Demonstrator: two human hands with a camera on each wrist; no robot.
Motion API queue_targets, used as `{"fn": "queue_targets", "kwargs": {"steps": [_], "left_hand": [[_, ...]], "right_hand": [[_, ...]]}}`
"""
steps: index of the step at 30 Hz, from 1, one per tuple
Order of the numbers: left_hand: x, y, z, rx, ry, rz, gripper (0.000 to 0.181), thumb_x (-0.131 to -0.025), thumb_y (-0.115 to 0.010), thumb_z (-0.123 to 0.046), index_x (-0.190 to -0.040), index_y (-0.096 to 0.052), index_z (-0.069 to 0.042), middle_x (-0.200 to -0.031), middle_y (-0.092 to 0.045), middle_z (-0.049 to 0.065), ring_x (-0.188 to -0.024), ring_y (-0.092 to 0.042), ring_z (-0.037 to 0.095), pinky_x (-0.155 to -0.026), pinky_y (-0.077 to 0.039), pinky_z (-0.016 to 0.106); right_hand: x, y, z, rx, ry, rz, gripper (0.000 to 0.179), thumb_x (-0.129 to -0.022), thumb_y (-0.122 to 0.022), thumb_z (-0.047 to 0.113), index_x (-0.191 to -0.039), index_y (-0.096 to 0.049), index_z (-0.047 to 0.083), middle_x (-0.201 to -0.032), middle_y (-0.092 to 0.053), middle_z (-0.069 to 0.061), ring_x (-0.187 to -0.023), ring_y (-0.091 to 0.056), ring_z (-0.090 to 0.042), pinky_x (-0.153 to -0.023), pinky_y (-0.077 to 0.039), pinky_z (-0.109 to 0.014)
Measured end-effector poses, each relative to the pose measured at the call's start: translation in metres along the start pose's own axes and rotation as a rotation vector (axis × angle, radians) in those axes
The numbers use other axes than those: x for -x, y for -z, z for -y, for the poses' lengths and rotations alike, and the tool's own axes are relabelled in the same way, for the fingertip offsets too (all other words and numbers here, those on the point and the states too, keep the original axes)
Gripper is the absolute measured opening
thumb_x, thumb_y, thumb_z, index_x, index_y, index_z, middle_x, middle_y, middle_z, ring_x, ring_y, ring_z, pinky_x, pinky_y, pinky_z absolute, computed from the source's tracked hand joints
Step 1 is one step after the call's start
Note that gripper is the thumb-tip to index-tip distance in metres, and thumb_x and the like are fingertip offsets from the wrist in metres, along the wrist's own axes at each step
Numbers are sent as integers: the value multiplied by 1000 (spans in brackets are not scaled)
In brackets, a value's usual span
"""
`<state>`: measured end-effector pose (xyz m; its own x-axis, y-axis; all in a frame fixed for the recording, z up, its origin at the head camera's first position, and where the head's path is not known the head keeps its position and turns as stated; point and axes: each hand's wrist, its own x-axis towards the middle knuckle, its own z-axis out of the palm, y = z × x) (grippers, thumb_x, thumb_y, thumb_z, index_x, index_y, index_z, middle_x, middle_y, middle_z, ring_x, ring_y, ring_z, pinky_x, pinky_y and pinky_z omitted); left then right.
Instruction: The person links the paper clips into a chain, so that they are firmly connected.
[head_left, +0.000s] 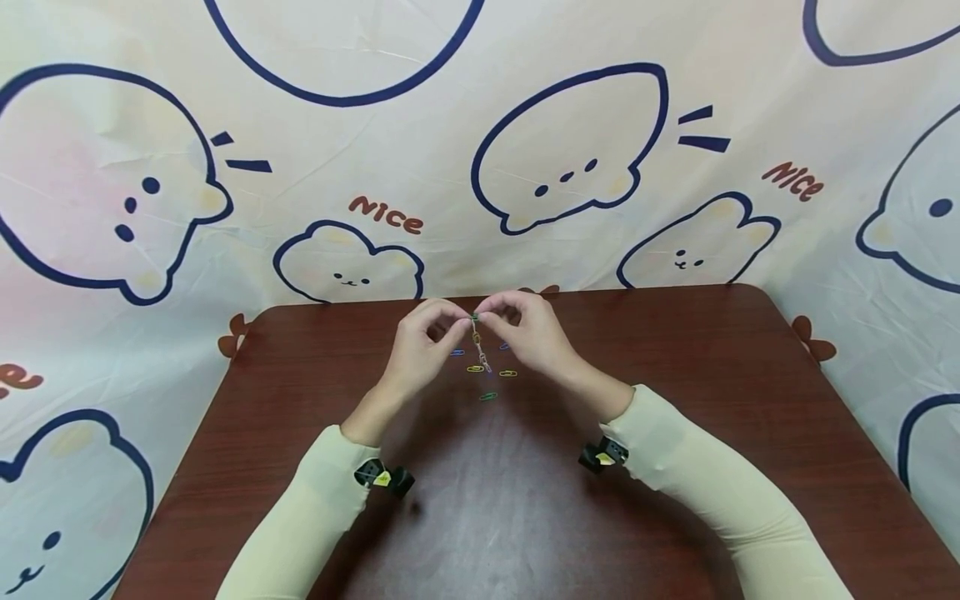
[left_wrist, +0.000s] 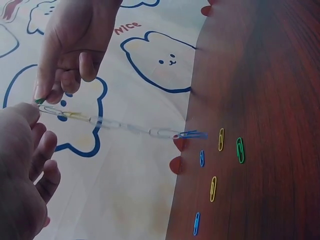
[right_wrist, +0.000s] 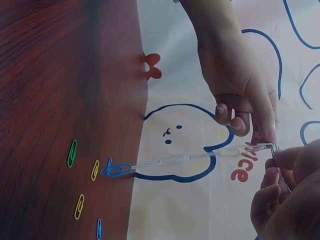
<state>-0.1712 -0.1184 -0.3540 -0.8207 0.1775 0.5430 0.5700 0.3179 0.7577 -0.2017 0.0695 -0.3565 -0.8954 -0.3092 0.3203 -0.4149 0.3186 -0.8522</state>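
A chain of linked paper clips (left_wrist: 160, 132) hangs between my two hands, mostly pale, with a yellow clip (left_wrist: 75, 115) near the top and a blue clip (left_wrist: 193, 134) at the bottom. My left hand (head_left: 422, 348) pinches the pale top clip (right_wrist: 259, 147) between thumb and forefinger. Opposite it, my right hand (head_left: 531, 335) holds a small green paper clip (left_wrist: 40, 101) in its fingertips, right at the chain's upper end. Fingers partly hide both clips where they meet.
Loose paper clips lie on the dark wooden table (head_left: 315, 375) below the hands: a green one (head_left: 488, 397), two yellow, including this yellow clip (head_left: 507, 373), and two blue, including this blue clip (left_wrist: 196, 223). A printed cloth (head_left: 450, 167) stands behind the table's far edge.
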Motion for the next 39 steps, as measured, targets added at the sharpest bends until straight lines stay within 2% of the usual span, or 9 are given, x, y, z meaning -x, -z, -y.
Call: {"fn": "queue_targets", "kwargs": {"steps": [5, 10, 15, 25, 33, 39], "left_hand": [[-1, 4, 1, -8, -10, -20, 4, -92, -70, 5, -95, -70, 8, -90, -65, 19, -69, -59, 24, -63, -48, 28], [0, 9, 2, -18, -12, -38, 4, -92, -69, 6, -95, -69, 9, -86, -63, 18, -68, -58, 24, -61, -47, 29], [3, 14, 5, -28, 1, -51, 5, -93, -69, 5, -95, -69, 9, -85, -63, 17, -68, -56, 20, -62, -45, 26], [7, 22, 10, -21, 9, -83, 4, -93, -68, 6, -94, -69, 10, -85, -63, 19, -70, -55, 13, -64, -44, 22], [12, 28, 12, -9, 36, -80, 4, -92, -68, 8, -94, -70, 10, -86, -63, 19, -70, -55, 11, -63, -45, 21], [15, 31, 16, 20, 43, -89, 4, -93, -67, 8, -94, -69, 11, -85, -63, 19, -68, -56, 8, -61, -46, 22]], "right_hand": [[-1, -1, 0, -17, -15, 18, 11, -96, -72, 14, -103, -75, 7, -87, -69, -4, -69, -57, -20, -61, -49, -29], [-3, 2, -10, -21, -32, 21, 14, -96, -73, 16, -106, -75, 6, -91, -70, -3, -72, -61, -20, -64, -52, -30], [-2, 7, -32, -10, -51, 14, 17, -96, -73, 17, -108, -74, 5, -94, -71, -5, -78, -61, -20, -69, -50, -31], [10, 9, -85, 32, -184, 9, 16, -96, -73, 17, -106, -75, 5, -90, -71, -4, -78, -58, -19, -67, -48, -28], [21, -1, -116, 35, -239, 68, 13, -93, -76, 12, -103, -76, 3, -88, -72, -5, -71, -58, -16, -63, -47, -26], [24, -4, -132, 68, -285, 96, 15, -90, -78, 10, -103, -77, 2, -86, -72, -4, -72, -62, -14, -69, -51, -29]]}}
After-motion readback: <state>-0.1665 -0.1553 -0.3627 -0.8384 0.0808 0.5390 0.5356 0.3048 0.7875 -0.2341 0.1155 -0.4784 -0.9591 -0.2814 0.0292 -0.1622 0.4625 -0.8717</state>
